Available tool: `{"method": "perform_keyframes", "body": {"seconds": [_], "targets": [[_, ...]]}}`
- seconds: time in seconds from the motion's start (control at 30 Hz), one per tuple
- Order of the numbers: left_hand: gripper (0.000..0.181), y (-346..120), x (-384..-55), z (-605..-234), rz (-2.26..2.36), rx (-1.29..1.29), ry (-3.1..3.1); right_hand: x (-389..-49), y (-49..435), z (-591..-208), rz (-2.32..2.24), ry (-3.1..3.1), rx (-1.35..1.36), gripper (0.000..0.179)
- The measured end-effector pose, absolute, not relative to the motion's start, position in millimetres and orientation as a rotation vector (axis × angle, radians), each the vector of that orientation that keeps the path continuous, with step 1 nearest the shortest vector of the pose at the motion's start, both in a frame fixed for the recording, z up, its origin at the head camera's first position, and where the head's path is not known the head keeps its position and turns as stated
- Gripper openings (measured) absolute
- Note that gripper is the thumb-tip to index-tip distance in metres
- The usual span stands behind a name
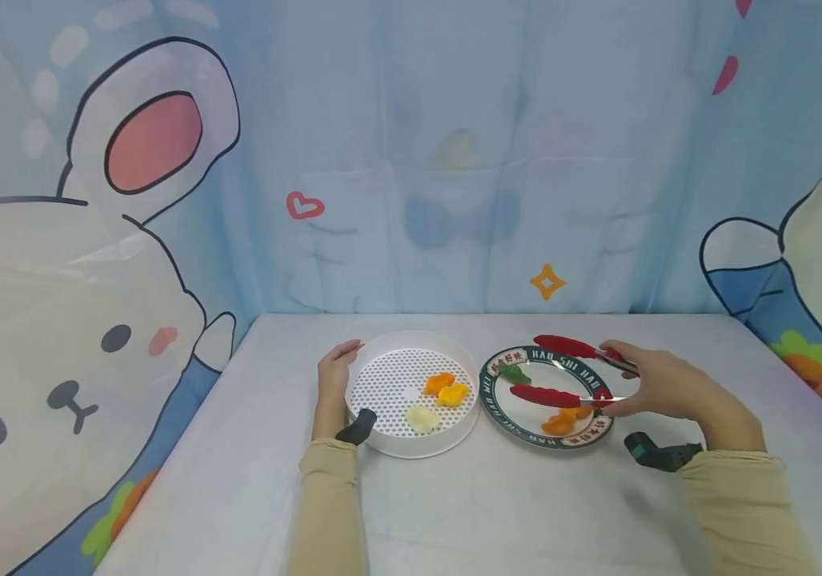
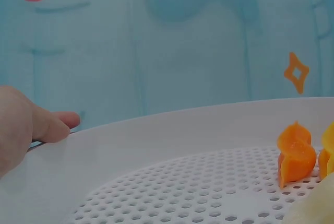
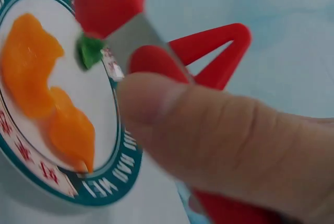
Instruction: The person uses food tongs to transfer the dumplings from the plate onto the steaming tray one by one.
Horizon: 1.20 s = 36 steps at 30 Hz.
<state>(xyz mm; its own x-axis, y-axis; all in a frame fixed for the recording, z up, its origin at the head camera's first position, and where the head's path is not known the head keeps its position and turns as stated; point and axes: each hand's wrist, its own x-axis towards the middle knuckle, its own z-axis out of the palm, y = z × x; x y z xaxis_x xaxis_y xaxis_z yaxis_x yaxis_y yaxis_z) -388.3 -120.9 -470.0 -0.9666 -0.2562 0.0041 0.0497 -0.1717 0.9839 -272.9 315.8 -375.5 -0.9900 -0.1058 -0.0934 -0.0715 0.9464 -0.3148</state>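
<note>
My left hand (image 1: 334, 382) holds the left side of a round white steamer tray (image 1: 414, 448), its fingers at the rim (image 2: 156, 125). On the perforated bottom lie an orange dumpling-shaped piece (image 1: 438, 383), a yellow one (image 1: 452, 394) and a cream-white one (image 1: 422, 419). In my right hand (image 1: 677, 390) is a pair of red-tipped tongs (image 1: 547, 398), its arms spread apart over a green-rimmed plate (image 1: 526, 418) with nothing between the tips. The plate bears a green piece (image 1: 514, 374) towards the back and orange pieces (image 1: 562, 422) at the front right.
Tray and plate stand side by side on a white-covered table (image 1: 454, 512). Behind it hangs a light blue curtain (image 1: 382, 264) with cartoon prints. Dark wrist devices (image 1: 659, 453) sit at both sleeves.
</note>
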Motion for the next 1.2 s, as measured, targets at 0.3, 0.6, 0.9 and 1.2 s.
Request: {"method": "perform_keyframes", "body": {"seconds": [0.3, 0.6, 0.9, 1.2], "targets": [[0.028, -121.2, -387.1, -468.7, -2.255, 0.26, -1.886, -269.9, 338.0, -385.2, -0.533, 2.851, -0.172, 0.113], [0.028, -121.2, -387.3, -469.7, -2.255, 0.266, -1.885, -273.6, 332.5, -390.3, -0.552, 2.783, -0.17, 0.106], [0.029, -120.0, -382.5, -466.0, -2.33, 0.259, -1.861, -276.2, 333.4, -391.8, -0.604, 2.782, -0.173, 0.095], [0.027, -119.7, -383.6, -467.5, -2.317, 0.267, -1.847, -277.5, 334.7, -396.3, -0.591, 2.834, -0.203, 0.086]]}}
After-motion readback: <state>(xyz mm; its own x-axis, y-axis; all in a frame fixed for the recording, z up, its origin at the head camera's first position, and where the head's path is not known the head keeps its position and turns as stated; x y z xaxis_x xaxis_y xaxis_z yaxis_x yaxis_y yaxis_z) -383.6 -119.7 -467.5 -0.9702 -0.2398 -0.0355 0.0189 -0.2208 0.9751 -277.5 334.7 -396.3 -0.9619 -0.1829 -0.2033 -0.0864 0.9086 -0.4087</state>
